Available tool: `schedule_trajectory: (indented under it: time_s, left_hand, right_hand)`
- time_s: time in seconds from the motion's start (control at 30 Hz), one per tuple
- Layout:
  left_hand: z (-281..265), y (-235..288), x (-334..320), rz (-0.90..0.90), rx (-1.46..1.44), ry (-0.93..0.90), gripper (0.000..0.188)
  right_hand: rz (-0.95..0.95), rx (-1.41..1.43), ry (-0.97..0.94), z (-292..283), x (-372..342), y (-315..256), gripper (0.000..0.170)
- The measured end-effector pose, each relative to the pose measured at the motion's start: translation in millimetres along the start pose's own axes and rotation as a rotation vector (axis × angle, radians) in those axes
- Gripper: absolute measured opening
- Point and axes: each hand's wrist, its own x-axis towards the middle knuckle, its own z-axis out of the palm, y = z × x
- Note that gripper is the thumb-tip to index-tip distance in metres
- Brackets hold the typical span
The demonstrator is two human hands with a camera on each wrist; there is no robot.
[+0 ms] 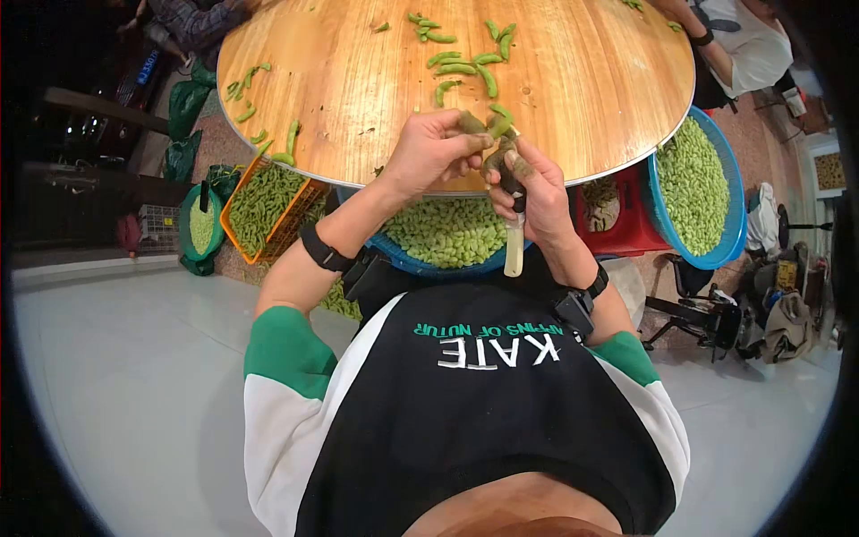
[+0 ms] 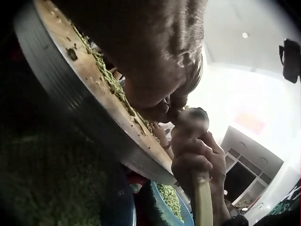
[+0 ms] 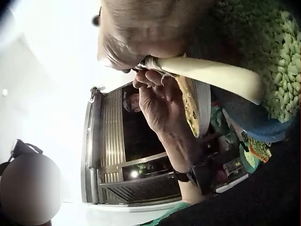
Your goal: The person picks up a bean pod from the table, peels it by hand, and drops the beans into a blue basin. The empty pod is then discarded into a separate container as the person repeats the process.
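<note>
My left hand [image 1: 429, 157] and right hand [image 1: 537, 183] meet over the near edge of the round wooden table [image 1: 376, 125]. Between the left fingertips and thumb a green bean pod [image 1: 500, 113] is pinched, its near part covered by the fingers. The right hand grips a tool with a cream handle [image 1: 514, 251] and a dark collar; its working end is hidden in the hand. In the right wrist view that cream handle [image 3: 211, 75] sticks out below the palm. Dark coverings or stains show on several fingertips.
Loose pods [image 1: 456, 67] are scattered across the table. Beneath its near edge stands a blue basin of shelled beans [image 1: 447, 234], with another blue basin [image 1: 735, 206] at right. An orange crate of pods [image 1: 300, 215] stands left. Other people [image 1: 747, 45] sit at the far sides.
</note>
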Motion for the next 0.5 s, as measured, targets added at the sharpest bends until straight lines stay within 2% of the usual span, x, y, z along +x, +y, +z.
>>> schedule_trajectory:
  time_s: [0.17,0.3,0.43,0.5]
  left_hand:
    - [-1.8,0.8,-10.0,0.058,0.034,-0.038,0.009]
    - [-2.3,4.0,-18.9,0.031,0.056,-0.055,0.01]
    - [-1.0,-10.2,-17.6,0.114,-0.017,-0.073,0.01]
    - [-1.8,-12.5,-16.7,0.154,-0.052,-0.078,0.008]
  right_hand:
    - [0.041,0.041,-0.028,1.0,-1.5,-1.3,0.021]
    - [0.067,0.028,-0.016,5.6,-3.5,-2.0,0.019]
    - [0.07,0.04,0.014,8.7,-4.6,-2.0,0.018]
    - [0.106,0.149,-0.008,6.3,-3.5,-2.2,0.017]
